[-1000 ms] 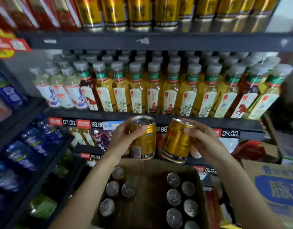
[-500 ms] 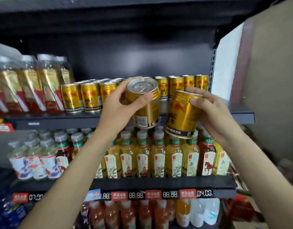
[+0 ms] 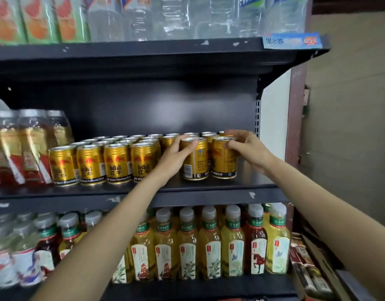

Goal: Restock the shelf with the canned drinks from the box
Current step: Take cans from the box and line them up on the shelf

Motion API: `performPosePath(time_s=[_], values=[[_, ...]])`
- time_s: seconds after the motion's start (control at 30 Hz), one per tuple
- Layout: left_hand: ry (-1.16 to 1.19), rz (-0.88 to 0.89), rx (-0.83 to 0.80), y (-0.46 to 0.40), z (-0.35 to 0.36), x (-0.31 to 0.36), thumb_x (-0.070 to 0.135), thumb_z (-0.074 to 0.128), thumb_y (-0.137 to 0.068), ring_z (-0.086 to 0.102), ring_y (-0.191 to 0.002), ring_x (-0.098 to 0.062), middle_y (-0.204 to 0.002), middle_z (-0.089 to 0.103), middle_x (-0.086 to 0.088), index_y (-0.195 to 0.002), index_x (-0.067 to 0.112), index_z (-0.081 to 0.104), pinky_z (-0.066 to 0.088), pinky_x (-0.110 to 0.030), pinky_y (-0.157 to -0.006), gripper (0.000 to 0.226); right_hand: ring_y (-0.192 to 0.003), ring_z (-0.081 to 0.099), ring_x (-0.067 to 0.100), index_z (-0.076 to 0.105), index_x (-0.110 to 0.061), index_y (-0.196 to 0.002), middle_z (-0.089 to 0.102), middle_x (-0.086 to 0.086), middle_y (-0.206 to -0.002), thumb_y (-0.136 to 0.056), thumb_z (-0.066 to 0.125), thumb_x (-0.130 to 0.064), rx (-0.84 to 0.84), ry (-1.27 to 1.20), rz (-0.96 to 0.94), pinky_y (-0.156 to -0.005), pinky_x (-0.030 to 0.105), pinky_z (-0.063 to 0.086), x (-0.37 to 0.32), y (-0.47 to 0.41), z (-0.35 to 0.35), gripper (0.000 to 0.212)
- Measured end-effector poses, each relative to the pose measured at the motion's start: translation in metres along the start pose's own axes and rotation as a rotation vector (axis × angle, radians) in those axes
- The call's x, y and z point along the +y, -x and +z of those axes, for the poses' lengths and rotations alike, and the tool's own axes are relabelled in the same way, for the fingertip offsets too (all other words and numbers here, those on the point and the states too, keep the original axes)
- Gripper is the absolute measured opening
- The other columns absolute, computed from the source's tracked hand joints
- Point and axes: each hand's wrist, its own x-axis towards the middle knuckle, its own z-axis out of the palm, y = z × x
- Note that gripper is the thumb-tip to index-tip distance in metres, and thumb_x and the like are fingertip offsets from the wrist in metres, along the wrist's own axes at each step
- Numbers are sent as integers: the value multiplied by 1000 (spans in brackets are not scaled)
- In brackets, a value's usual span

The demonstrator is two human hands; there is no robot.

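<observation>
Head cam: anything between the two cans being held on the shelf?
Nothing in the head view: the left hand's can and right hand's can stand side by side, nearly touching, on the shelf.

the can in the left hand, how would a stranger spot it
On the black middle shelf, find the row of gold cans. The left hand grips one gold can near the right end. Unlike its neighbours, it shows a barcode, not a logo.

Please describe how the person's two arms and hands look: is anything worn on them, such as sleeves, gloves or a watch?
Both forearms are bare as far as the picture shows; no sleeve reaches into view. The left hand and the right hand wear no gloves, and no watch, bracelet or ring is visible. The fingernails look short and unpainted, though the picture is slightly blurred.
</observation>
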Motion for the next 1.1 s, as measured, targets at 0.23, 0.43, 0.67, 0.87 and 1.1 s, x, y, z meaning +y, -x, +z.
performPosePath(time_s=[0.23,0.43,0.67,0.87,1.1], values=[[33,-17,11,-25,18,10,44,50,-91,47,-114,-11,-131,51,0,-133,23,43,38,-26,-93,48,-97,58,18,53,-7,-125,60,9,-108,-88,58,-5,-79,79,-12,-79,22,49,4,-22,-20,38],[-40,-5,-3,-62,54,22,46,53,-89,48,-116,-14,-133,51,-3,-134,18,43,39,-27,-95,54,-101,56,19,55,-18,-113,59,6,-108,-91,53,-4,-63,116,-3,-94,35,45,8,-44,-66,26],[-162,1,33,-91,114,25,46,60,-85,48,-119,-18,-131,51,-5,-132,14,44,38,-25,-88,59,-102,55,22,52,-2,-126,57,15,-116,-89,55,-3,10,178,50,-94,37,45,38,-66,-109,37],[-270,-12,68,-114,140,21,51,64,-81,47,-123,-20,-134,50,-3,-131,16,44,42,-32,-96,64,-99,55,20,56,-3,-123,58,10,-111,-83,66,-12,118,247,67,-84,32,46,60,-84,-118,41],[-694,33,187,-127,153,18,56,59,-82,43,-128,-25,-140,45,-9,-136,10,41,40,-34,-95,73,-107,56,23,55,-5,-126,59,12,-125,-76,75,-29,183,360,42,-82,30,47,73,-95,-119,59]])
